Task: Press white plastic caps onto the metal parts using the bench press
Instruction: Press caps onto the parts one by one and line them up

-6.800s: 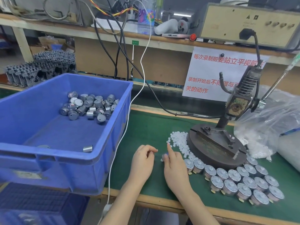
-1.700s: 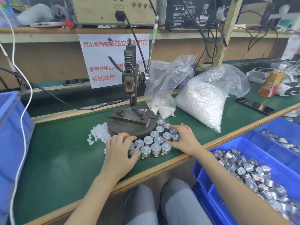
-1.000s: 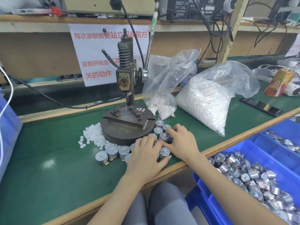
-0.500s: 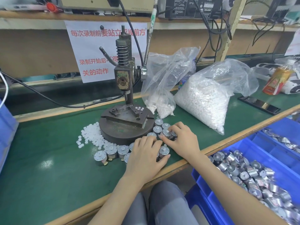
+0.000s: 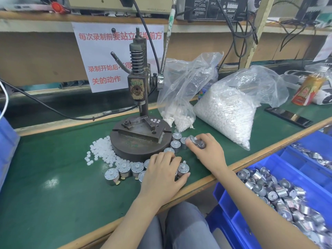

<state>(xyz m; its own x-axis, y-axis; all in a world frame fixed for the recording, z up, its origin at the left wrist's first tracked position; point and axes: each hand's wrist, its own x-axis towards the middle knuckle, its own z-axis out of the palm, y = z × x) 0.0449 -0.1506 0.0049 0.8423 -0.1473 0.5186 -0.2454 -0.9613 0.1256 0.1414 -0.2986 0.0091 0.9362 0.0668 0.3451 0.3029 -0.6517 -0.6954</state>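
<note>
- Bench press (image 5: 139, 97): upright at the back of the green mat (image 5: 53, 177), with a few caps on its round base.
- Loose white caps (image 5: 102, 152): a heap touching the base's left side.
- Two clear bags of caps (image 5: 231, 112): right of the press.
- Phone (image 5: 287, 117): further right.
- Blue bin (image 5: 296, 169): below the bench edge, full of parts.
- Metal parts (image 5: 124, 168): standing in a curve round the front of the base.
- My left hand (image 5: 161, 175): palm down, fingers relaxed, resting on that curve and hiding several.
- My right hand (image 5: 208, 150): fingers curled round a tilted metal part (image 5: 193, 140) just right of the base, perhaps two; it is blurred.
</note>
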